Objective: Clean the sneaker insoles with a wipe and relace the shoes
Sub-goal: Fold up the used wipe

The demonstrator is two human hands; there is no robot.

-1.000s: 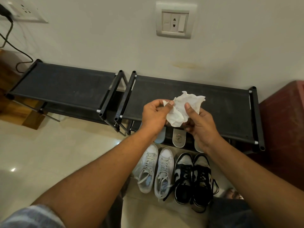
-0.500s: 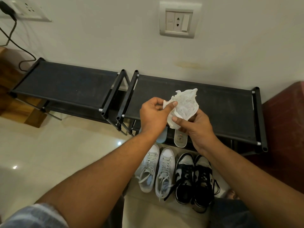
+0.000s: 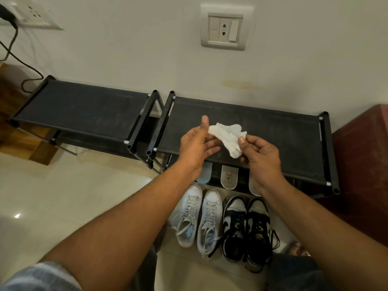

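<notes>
A crumpled white wipe [image 3: 227, 136] hangs between my two hands above the right black shoe rack [image 3: 273, 133]. My right hand [image 3: 259, 155] pinches its lower right part with thumb and fingers. My left hand [image 3: 196, 143] touches the wipe's left end with its thumb, fingers spread loosely. On the floor below stand a pair of white sneakers [image 3: 199, 215] and a pair of black-and-white sneakers [image 3: 245, 225], laces loose. Three insoles [image 3: 228, 177] lean under the rack's front edge, partly hidden by my arms.
A second black rack [image 3: 79, 110] stands to the left, against the wall. A wall socket [image 3: 223, 28] is above, and a plugged cable [image 3: 12, 47] hangs at far left. A dark red block [image 3: 363, 164] borders the right. Glossy floor tile [image 3: 63, 196] lies to the left.
The wipe has been drawn out from a raised crumpled bunch into a longer strip held lower. My left hand's fingers have loosened and spread; my right hand still pinches it.
</notes>
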